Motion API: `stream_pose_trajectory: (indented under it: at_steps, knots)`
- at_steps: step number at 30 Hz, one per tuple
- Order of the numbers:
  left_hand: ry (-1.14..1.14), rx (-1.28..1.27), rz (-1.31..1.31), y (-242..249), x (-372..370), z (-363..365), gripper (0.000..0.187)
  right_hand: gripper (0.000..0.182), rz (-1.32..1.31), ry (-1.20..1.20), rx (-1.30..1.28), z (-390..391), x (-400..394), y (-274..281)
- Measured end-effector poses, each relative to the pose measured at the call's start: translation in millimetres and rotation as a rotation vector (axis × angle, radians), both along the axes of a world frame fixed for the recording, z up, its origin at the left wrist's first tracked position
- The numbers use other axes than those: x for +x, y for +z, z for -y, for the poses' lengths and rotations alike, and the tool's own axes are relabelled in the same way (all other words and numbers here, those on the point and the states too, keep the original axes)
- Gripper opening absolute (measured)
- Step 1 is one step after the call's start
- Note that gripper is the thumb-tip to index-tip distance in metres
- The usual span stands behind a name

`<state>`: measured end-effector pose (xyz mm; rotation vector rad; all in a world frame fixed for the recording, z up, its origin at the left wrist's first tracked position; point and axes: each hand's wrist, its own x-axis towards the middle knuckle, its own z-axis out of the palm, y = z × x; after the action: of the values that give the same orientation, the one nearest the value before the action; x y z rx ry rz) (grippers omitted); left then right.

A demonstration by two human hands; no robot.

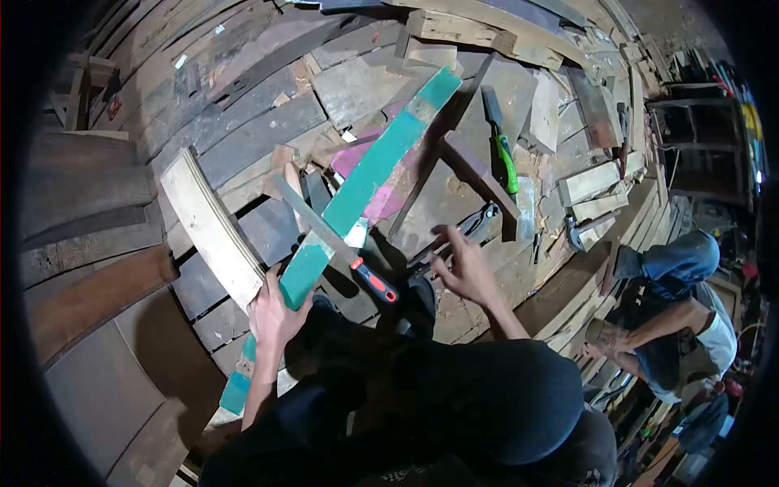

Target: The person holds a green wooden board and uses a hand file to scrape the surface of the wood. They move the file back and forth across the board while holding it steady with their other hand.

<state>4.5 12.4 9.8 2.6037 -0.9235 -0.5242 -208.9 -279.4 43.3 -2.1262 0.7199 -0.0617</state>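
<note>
A long board painted teal (381,170) slants across the middle. Around its lower part, my left hand (276,315) is closed in a grip. Lying across the board is a file (373,280) with a red and dark-blue handle, not held by either hand. To the right, my right hand (466,268) is empty with its fingers apart and bent. Just beyond its fingertips is a dark tool that looks like pliers (479,217), partly hidden by the hand. A pale wooden board (213,231) lies left of the teal one, close to my left hand.
A green-handled tool (503,158) and a dark wooden bar (479,178) lie beyond my right hand. A hammer (574,234) and wood blocks (588,183) are at the right. Another person (682,316) sits there, working with both hands. Timber pieces (487,36) lie at the far side.
</note>
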Motion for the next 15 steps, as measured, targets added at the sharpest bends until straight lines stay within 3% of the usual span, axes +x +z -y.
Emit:
stream_pose_trajectory:
  at_steps: [3, 6, 12, 15]
  knots:
    - [0.002, 0.011, 0.037, 3, -2, 1, 0.071, 0.028, -0.082, -0.162, -0.108, 16, 7, 4]
    - [0.023, 0.031, 0.003, 4, -3, 3, 0.07, 0.025, -0.111, -0.166, -0.165, 17, 10, 6]
    - [-0.032, 0.069, 0.012, 7, 2, 3, 0.067, 0.029, -0.131, -0.08, -0.08, 7, 11, 1]
    - [-0.052, 0.079, -0.055, 7, 7, 2, 0.064, 0.03, -0.06, 0.003, -0.154, 3, 5, -16]
